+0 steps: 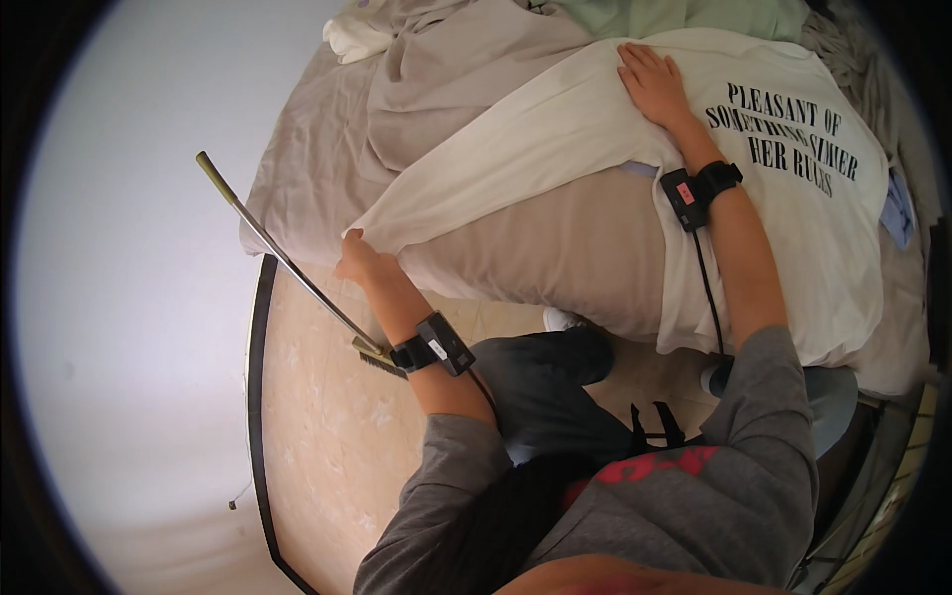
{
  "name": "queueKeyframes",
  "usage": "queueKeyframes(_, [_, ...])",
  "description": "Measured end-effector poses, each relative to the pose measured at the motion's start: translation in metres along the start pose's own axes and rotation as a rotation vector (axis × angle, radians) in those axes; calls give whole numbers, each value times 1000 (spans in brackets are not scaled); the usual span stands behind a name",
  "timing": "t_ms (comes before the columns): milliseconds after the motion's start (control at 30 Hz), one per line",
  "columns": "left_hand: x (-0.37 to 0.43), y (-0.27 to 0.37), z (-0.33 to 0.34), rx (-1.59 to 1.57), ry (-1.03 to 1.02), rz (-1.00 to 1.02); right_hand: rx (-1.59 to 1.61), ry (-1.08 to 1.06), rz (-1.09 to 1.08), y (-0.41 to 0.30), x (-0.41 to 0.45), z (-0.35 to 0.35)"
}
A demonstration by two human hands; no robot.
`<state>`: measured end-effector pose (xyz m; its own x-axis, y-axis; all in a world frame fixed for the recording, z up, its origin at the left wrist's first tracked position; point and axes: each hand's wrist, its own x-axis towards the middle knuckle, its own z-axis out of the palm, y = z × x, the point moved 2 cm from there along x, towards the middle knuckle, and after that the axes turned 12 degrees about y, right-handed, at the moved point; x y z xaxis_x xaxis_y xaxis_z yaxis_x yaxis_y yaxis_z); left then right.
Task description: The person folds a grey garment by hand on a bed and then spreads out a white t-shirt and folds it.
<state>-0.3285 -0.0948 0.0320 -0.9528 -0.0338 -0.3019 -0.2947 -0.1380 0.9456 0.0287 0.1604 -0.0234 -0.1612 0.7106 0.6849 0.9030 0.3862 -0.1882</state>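
Observation:
A white long-sleeved shirt (781, 238) with black lettering lies spread over a bed (550, 238) covered in a beige sheet. One sleeve stretches towards the near left edge of the bed, where my left hand (364, 256) pinches its cuff end between thumb and fingers. Flat on the upper part of that sleeve, close to the shoulder, rests my right hand (654, 85), palm down with fingers extended. The shirt's lower part hangs slightly over the front edge of the bed. A black device is strapped to each of my wrists, with a cable running from it.
A broom (297, 275) with a metal handle leans against the bed's left corner. Rumpled beige bedding (461, 82), a pale green cloth (692, 16) and grey fabric (855, 59) lie at the back. Some blue cloth (898, 208) shows on the right. A white wall (134, 260) bounds the left.

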Motion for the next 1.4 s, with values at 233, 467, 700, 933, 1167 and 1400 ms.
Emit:
queueKeyframes(233, [14, -12, 8, -68, -159, -146, -7, 87, 30, -3, -2, -2])
queueKeyframes(467, [7, -15, 20, -162, -288, -164, -3, 130, 87, -7, 0, -7])
queueKeyframes(700, [-150, 0, 52, -299, -1034, 83, 215, 18, 161, 11, 4, -12])
queueKeyframes(933, [-229, -36, 66, -100, -1382, 150, 1133, -513, 276, -48, 9, -107])
queueKeyframes(1167, [-256, -33, 67, -60, -1565, 194, 1420, -512, 41, -53, 11, -132])
queueKeyframes(1400, [-270, -33, 72, -130, -1682, 100, 1492, -452, 226, -18, 17, -123])
